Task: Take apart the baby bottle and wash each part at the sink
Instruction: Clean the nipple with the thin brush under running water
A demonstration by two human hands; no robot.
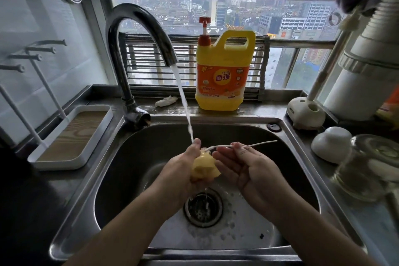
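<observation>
Over the steel sink [121, 170], my left hand [183, 168] grips a soft yellowish bottle nipple [205, 168] under the running water [185, 101] from the curved faucet [138, 34]. A thin white wire brush [241, 146] pokes into the nipple's tip, and my right hand [248, 166] pinches its stem between thumb and fingers, palm turned up. Water drips from the nipple onto the drain strainer [203, 206]. A clear glass bottle body [367, 166] stands upside down on the right counter, beside a white dome-shaped part [332, 143].
A yellow dish-soap jug with a red pump [222, 75] stands behind the sink on the ledge. A white tray with a wooden base [71, 136] sits left of the sink. A white brush holder [306, 112] and a large white appliance [371, 67] crowd the right counter.
</observation>
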